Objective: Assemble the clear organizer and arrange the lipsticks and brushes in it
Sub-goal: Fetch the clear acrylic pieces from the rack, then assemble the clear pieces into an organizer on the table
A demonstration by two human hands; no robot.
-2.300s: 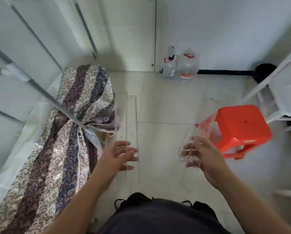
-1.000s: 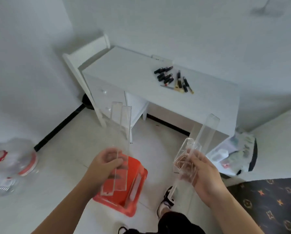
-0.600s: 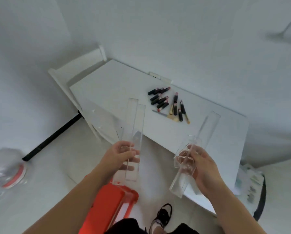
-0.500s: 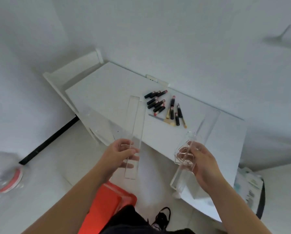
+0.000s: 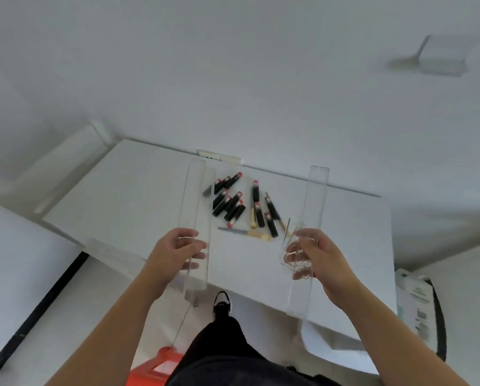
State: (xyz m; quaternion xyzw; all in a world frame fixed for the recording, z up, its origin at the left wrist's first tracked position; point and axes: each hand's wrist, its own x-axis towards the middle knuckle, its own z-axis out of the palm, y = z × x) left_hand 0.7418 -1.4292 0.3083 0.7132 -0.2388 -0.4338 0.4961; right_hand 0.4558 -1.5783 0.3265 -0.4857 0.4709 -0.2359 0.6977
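My left hand [image 5: 177, 253] grips long clear flat organizer panels [image 5: 198, 196] that stand upright over the white table [image 5: 138, 196]. My right hand [image 5: 315, 256] holds another long clear panel [image 5: 314, 201] together with smaller clear organizer pieces [image 5: 294, 253]. Between the two hands, on the table, lie several black lipsticks with pink ends [image 5: 233, 203]. A few brushes with pale handles [image 5: 251, 234] lie among them. Both hands hover above the table's near half.
The table stands against a white wall with a wall socket [image 5: 213, 156] behind it. A red stool [image 5: 158, 367] is on the floor below me, and my shoe [image 5: 222, 303] shows under the table edge. A bag [image 5: 420, 310] sits at the right.
I have turned from the floor to the table and stepped closer. Both hands have carried the clear pieces up over the tabletop. The lipsticks now lie directly between my hands.
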